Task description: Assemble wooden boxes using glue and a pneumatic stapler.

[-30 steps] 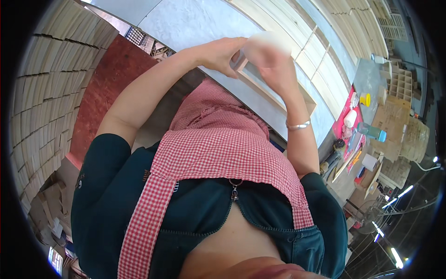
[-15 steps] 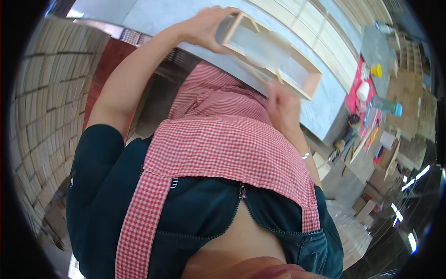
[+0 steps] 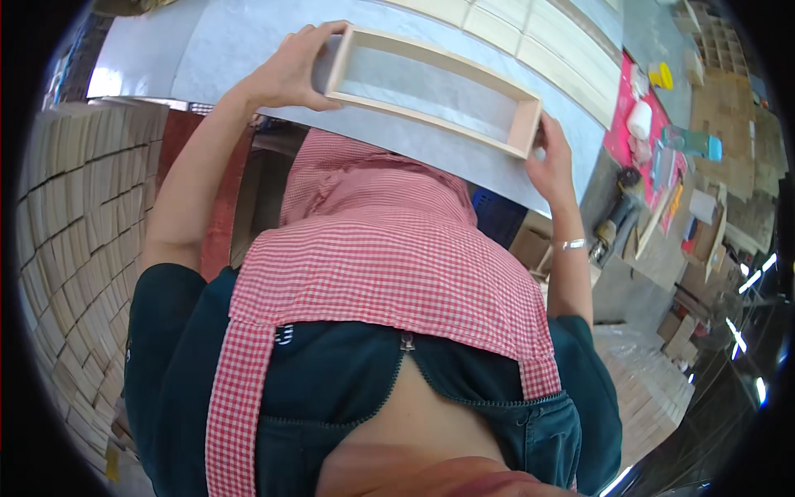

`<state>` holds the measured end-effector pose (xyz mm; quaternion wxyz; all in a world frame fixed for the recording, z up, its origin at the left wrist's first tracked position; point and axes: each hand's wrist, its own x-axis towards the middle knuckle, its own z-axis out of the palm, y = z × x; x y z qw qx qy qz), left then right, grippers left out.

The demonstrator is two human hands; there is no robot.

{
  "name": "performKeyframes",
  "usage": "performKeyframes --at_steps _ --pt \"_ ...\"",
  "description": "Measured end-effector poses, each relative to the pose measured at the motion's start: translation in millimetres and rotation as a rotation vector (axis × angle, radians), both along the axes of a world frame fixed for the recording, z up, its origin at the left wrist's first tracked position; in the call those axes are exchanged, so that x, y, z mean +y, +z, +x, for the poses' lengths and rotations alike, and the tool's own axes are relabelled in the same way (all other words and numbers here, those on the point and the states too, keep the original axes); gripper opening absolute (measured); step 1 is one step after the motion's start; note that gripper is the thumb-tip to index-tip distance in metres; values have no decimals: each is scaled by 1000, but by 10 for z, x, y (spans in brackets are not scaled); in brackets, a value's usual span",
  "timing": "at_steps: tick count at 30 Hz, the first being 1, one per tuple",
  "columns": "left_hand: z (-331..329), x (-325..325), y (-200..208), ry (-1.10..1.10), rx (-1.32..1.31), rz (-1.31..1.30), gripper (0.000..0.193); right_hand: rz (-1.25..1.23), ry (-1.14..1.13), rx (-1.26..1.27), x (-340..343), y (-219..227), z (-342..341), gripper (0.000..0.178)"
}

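Head view: so there's a long, shallow rectangular frame (image 3: 431,123) in pale wood over the near part of the grey-blue tabletop (image 3: 232,50), running a bit slantwise, and 2 bare hands have it by its 2 short ends. Left hand (image 3: 291,73) is gripping the left end, thumb at the near corner, fingertips at the far one, palm standing off with a gap. Right hand (image 3: 553,166) has the other end, fingers curled round it and partly hidden behind the wood. Can't tell if the frame is resting on the table or held just above it.

Past it there are pale wooden boards (image 3: 490,31) in a row. Off to the right, a yellow cup (image 3: 661,75) and a teal bottle (image 3: 691,142) sit near a pink sheet (image 3: 619,132). Big stacks of wood (image 3: 74,182) on the left, btw.
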<state>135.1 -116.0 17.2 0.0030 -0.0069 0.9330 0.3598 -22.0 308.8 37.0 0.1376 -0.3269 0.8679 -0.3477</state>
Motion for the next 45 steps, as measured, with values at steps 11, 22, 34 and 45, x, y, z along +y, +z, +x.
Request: performKeyframes --at_steps 11,22,34,45 --pt "127 155 158 225 -229 537 44 -103 -50 1 8 -135 82 55" --pt "288 424 7 315 11 116 26 -331 -241 26 -64 -260 181 46" --pt "307 334 362 333 -287 828 53 -510 -339 -606 144 -67 428 17" --pt "330 494 455 371 -169 462 54 -250 -71 -468 324 -39 15 23"
